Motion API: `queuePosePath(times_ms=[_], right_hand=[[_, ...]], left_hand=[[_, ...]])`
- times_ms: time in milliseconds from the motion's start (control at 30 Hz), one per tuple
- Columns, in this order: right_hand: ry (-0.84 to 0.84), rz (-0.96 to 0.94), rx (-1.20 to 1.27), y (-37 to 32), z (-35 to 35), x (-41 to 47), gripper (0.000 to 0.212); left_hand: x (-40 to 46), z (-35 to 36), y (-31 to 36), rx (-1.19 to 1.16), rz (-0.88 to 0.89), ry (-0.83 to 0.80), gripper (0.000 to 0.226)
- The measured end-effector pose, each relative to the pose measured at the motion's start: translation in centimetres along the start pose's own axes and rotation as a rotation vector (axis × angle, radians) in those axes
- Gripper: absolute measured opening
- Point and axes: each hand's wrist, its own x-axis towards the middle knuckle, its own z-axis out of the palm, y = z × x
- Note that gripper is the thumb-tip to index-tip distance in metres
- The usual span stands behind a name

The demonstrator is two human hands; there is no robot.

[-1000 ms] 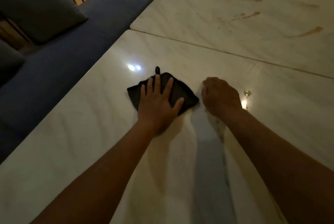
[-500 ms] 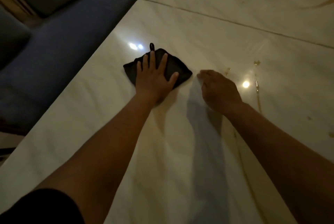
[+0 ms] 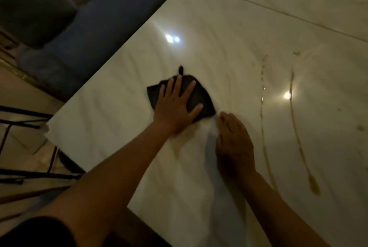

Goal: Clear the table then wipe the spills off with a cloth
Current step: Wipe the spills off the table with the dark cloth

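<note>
Head view — cloth [image 3: 201, 97] loop points away.

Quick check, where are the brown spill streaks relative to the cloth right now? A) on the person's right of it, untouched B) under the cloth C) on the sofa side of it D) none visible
A: the long brown streaks run past the right hand, while the left hand presses flat on the dark cloth further left.

Left hand [image 3: 175, 110] flat with fingers spread on a dark cloth [image 3: 201, 97], on a pale marble table [image 3: 119, 111], right hand [image 3: 234, 145] resting just beside the cloth, brownish spill streaks [image 3: 298, 139] to the right, blue sofa [image 3: 95, 27] beyond the table edge
</note>
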Motion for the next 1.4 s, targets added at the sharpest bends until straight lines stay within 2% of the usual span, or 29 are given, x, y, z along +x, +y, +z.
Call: queuePosePath(times_ms=[67,133,300,433,533,700,767,833,900,967,1133,1267,1333,1400], right_hand=[[-0.015,-0.035,-0.014,0.2,0.1,-0.6,0.048],[-0.017,-0.020,0.015,0.4,-0.3,-1.3,0.048],[-0.030,-0.099,0.015,0.5,-1.3,-6.3,0.050],[-0.092,-0.115,-0.034,0.3,-1.7,-11.0,0.054],[-0.112,-0.134,-0.049,0.3,-1.9,-13.1,0.055],[-0.104,-0.163,-0.039,0.7,-2.5,-12.8,0.053],[-0.060,-0.145,0.037,1.0,-3.0,-12.5,0.053],[-0.005,-0.105,0.111,1.7,-3.9,-12.3,0.051],[0.045,-0.037,0.134,2.6,-5.2,-12.3,0.047],[0.091,0.012,0.108,3.8,-6.3,-12.0,0.044],[0.131,0.118,0.012,7.6,-7.1,-8.1,0.039],[0.017,0.144,-0.119,9.4,-7.7,-5.5,0.032],[0.005,0.104,-0.207,9.9,-7.7,-5.0,0.027],[0.039,0.076,-0.223,10.1,-7.4,-5.2,0.028]], left_hand=[[-0.4,0.3,0.7,0.009,-0.111,-0.004,0.084],[-3.2,1.0,2.0,-0.004,-0.146,0.031,0.083],[-18.1,3.0,6.0,-0.062,-0.188,0.095,0.079],[-24.9,3.5,7.2,-0.041,-0.276,0.030,0.079],[-22.1,2.8,4.8,-0.049,-0.293,0.045,0.080],[-17.1,2.2,2.0,-0.058,-0.464,0.031,0.080],[-18.7,2.7,4.5,-0.066,-0.416,0.055,0.081],[-22.1,3.7,8.8,-0.090,-0.285,0.089,0.082],[-25.5,4.4,12.8,-0.104,-0.184,0.071,0.082],[-26.5,4.6,14.6,-0.088,-0.155,0.033,0.082],[-18.4,3.6,12.2,-0.058,-0.130,0.038,0.082],[-9.8,2.6,11.0,-0.053,-0.228,0.010,0.086],[-8.3,2.5,11.2,-0.039,-0.237,0.005,0.085],[-9.8,2.9,12.3,-0.053,-0.161,0.022,0.084]])
